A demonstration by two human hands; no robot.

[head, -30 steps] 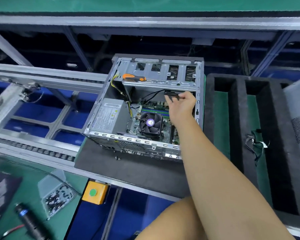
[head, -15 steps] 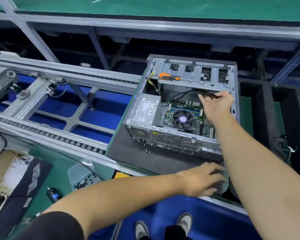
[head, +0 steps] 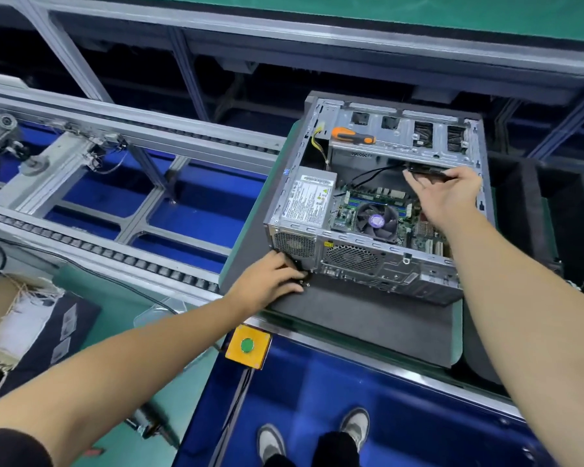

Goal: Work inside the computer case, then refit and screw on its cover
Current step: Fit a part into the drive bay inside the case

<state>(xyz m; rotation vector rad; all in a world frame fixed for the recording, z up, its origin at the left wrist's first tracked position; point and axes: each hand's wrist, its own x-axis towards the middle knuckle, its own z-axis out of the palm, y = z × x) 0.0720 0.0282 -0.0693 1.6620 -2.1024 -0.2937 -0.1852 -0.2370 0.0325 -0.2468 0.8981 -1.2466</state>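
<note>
- Head view: open computer case lies right of centre on a grey mat.
- Right hand pinches a black connector inside.
- Left hand curls round something dark at the case's lower left corner.

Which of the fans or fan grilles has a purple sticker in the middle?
The CPU cooler fan on the motherboard, facing up; the two rear grilles show only bare metal mesh.
</note>
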